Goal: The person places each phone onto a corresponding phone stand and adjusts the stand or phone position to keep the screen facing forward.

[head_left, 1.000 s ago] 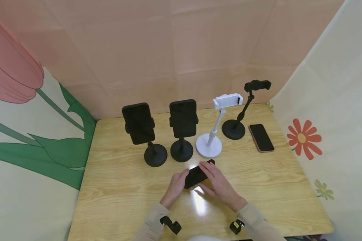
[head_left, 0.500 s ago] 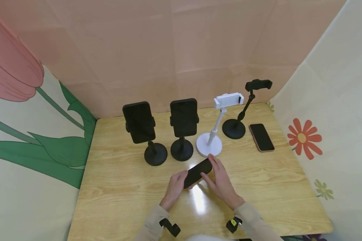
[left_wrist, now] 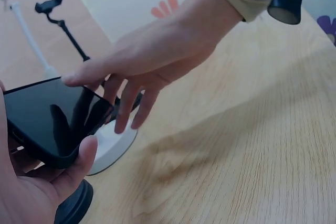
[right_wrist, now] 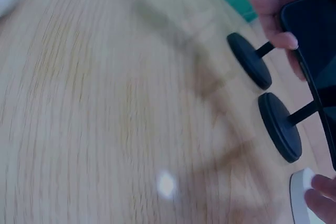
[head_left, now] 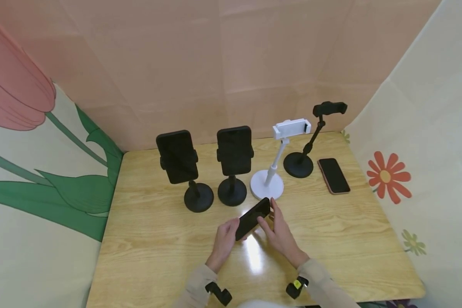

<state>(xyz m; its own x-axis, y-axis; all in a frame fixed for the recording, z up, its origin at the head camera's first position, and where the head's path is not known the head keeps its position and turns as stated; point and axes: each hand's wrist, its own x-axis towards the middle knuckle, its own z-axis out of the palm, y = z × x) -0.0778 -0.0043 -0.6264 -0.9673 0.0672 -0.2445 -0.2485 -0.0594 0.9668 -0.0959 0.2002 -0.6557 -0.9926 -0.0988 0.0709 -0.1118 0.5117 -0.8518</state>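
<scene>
Black phone [head_left: 249, 220] was tilted above the wooden table [head_left: 150, 256], near a white stand [head_left: 271, 170]; the left hand [head_left: 224, 240] gripped one end; the right hand [head_left: 284, 238], fingers loosely spread, had its thumb at the other; slackened left fingers could have dropped it.

From where I stand, the held phone [head_left: 251, 220] has a smooth, glassy black screen, glossy enough to mirror the fingers of the right hand [head_left: 282, 236]. The tabletop [head_left: 150, 256] shows pale wood grain under a smooth sheen, with a bright glare on it. The white stand [head_left: 272, 170] looks like smooth plastic; the round black bases [head_left: 232, 193] are duller, close to matt. The pink backdrop [head_left: 169, 64] looks like thin, fold-creased cloth, and the beige sleeves [head_left: 318, 273] are soft, matt fabric.
</scene>
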